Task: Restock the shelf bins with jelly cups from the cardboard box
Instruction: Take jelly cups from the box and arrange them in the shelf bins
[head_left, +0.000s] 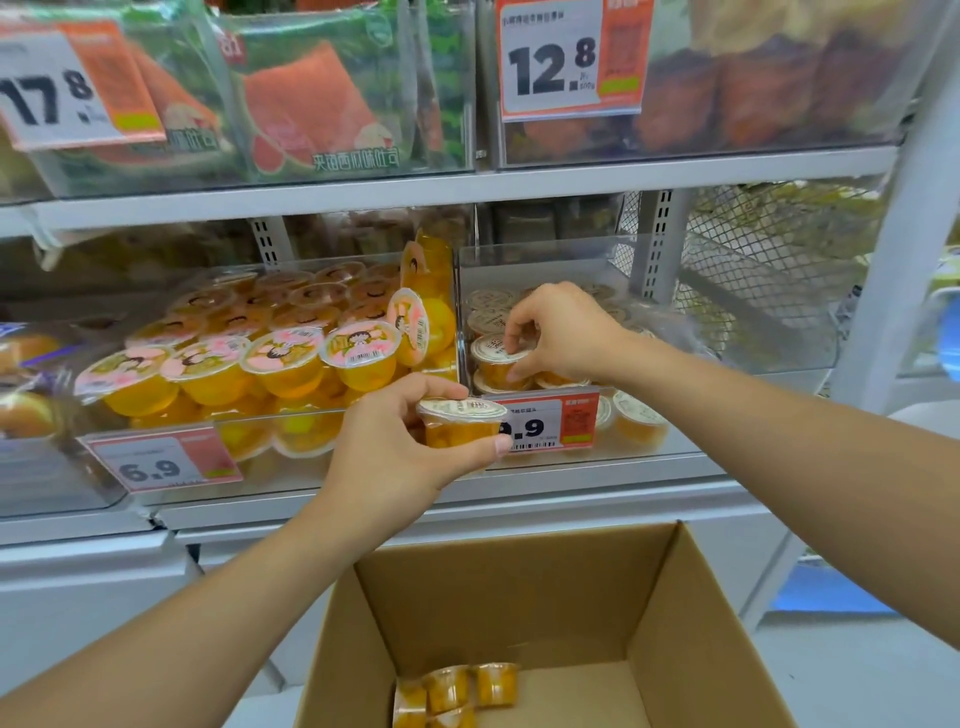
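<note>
My left hand grips an orange jelly cup with a white lid, just in front of the right clear shelf bin. Inside that bin, my right hand pinches another white-lidded jelly cup that sits on top of other cups. More cups lie at the bin's back and front right. Below, the open cardboard box holds several jelly cups on its floor.
The left bin is packed with yellow cups with pink-flower lids. Price tags 6.9 and 9.9 hang on the bin fronts. The shelf above carries packaged cakes. A wire mesh panel stands right of the bin.
</note>
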